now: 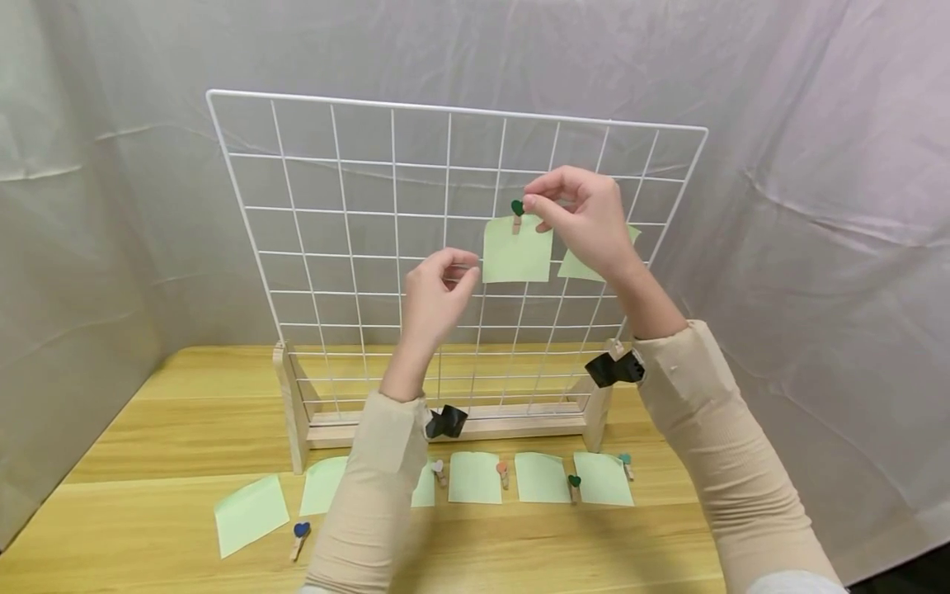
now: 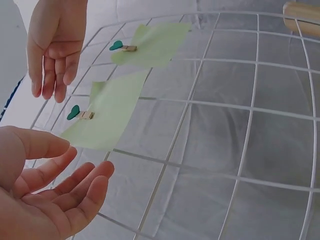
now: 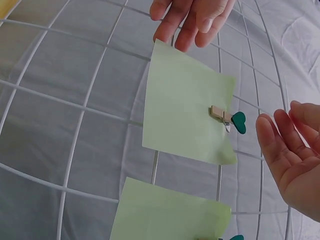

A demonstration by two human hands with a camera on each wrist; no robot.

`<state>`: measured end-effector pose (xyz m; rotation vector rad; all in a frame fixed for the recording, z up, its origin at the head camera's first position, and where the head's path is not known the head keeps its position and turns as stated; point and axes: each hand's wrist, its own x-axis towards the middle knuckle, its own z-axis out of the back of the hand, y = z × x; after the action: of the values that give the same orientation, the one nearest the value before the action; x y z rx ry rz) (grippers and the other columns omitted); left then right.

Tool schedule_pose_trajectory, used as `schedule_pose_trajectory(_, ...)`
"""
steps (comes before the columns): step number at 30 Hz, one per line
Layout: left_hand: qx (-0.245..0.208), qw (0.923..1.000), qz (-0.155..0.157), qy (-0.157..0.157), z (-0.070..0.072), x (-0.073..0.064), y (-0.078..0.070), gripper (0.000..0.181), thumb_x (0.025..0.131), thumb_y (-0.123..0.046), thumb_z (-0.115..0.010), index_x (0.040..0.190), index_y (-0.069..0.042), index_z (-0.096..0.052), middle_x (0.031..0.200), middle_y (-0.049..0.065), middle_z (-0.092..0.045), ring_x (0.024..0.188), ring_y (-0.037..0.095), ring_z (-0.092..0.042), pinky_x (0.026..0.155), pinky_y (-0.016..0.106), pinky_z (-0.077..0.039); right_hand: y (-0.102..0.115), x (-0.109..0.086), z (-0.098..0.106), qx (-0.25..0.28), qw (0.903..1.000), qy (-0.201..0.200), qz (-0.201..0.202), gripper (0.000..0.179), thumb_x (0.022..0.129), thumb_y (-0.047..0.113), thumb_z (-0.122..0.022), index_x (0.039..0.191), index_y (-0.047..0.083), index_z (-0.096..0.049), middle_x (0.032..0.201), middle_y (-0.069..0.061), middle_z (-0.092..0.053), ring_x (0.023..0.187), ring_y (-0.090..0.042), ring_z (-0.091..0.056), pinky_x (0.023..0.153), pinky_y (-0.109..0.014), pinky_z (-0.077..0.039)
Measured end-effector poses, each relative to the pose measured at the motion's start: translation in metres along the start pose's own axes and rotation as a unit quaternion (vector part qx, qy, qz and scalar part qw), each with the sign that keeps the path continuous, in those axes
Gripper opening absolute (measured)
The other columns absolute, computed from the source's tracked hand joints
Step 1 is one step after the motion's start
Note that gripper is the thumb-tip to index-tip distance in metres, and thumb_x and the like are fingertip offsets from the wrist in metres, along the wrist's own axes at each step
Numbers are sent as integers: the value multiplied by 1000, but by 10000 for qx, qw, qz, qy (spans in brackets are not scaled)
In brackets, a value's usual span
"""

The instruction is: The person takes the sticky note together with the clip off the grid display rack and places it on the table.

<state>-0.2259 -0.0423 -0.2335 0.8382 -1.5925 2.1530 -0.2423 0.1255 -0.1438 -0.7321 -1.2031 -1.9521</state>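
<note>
A pale green sticky note (image 1: 517, 257) hangs on a white wire grid (image 1: 420, 216), held at its top by a small wooden clothespin (image 3: 220, 114) with a dark green heart. My right hand (image 1: 590, 221) hovers just beside that heart; in the right wrist view its loosely bent fingers stand apart from the clothespin. Near the note's lower left edge is my left hand (image 1: 436, 295), fingers relaxed with nothing gripped. Another green note (image 2: 156, 46) with its own green-heart clothespin (image 2: 123, 47) hangs to the right, partly behind my right hand in the head view.
The grid stands in a wooden base (image 1: 445, 429) on a wood-grain table (image 1: 148, 462). In front lie several green notes (image 1: 475, 478) and heart clothespins, among them blue (image 1: 300, 540), orange (image 1: 503, 473) and white (image 1: 439, 472). My left forearm covers part of that row. Grey fabric (image 1: 111, 247) surrounds the table.
</note>
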Motion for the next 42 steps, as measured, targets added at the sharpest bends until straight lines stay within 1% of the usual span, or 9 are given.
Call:
schedule_pose_trajectory(11,-725,9971,180,121,-7,2,0,13,82,-2,-59,92,3,-64,85,13,-64,72,19,-59,63,22,-45,-1,2,-1,-8,9999,-111,98,9,81,-5,-60,84,-13,-61,82,-20,-63,68,-17,-61,56,-25,-50)
schedule_pose_trajectory(19,-827,9962,191,172,-11,4,0,13,80,1,-60,92,3,-63,81,14,-64,68,19,-58,58,20,-43,0,8,1,-624,9976,121,-288,11,82,-1,-61,88,-8,-64,90,-18,-64,75,-15,-61,58,-24,-50)
schedule_pose_trajectory(27,-761,9965,246,231,-15,5,1,16,77,7,-59,92,4,-63,80,16,-65,67,20,-57,57,18,-41,0,11,1,-1259,9898,553,-374,14,84,4,-59,92,-5,-66,95,-14,-65,71,-21,-63,59,-22,-50)
schedule_pose_trajectory(30,-741,9966,272,242,-16,4,1,16,77,8,-59,92,4,-64,81,15,-65,67,19,-57,56,18,-41,2,12,0,-1499,9857,687,-341,14,85,4,-59,94,-4,-66,97,-14,-64,72,-23,-63,58,-20,-49)
schedule_pose_trajectory(32,-739,9966,284,247,-16,4,1,16,77,9,-58,92,4,-64,80,15,-65,66,19,-56,56,18,-41,4,14,-1,-1713,9816,787,-307,15,85,4,-59,95,-4,-66,99,-14,-64,77,-23,-63,57,-19,-49)
schedule_pose_trajectory(35,-733,9967,253,233,-16,4,1,16,77,9,-58,91,4,-64,78,15,-64,64,18,-56,54,18,-40,7,16,-2,-2069,9732,979,-220,15,85,2,-58,97,-3,-66,101,-13,-64,85,-22,-62,57,-20,-49)
schedule_pose_trajectory(37,-716,9970,209,215,-15,4,1,16,76,10,-58,90,4,-64,77,15,-64,62,16,-54,53,17,-40,8,17,-3,-2281,9668,1143,-106,16,85,1,-57,98,-3,-66,101,-13,-64,83,-21,-63,58,-22,-50)
schedule_pose_trajectory(39,-710,9971,182,211,-15,5,0,16,76,10,-59,90,4,-64,76,15,-64,60,14,-53,52,17,-39,10,17,-4,-2464,9602,1312,35,17,85,0,-56,98,-3,-66,100,-13,-64,79,-22,-62,63,-26,-50)
schedule_pose_trajectory(42,-686,9972,180,224,-14,5,0,16,77,9,-59,90,4,-64,74,15,-64,59,11,-51,52,17,-38,11,19,-4,-2665,9518,1507,164,18,84,-3,-56,100,-3,-65,100,-15,-64,83,-23,-62,74,-30,-47)
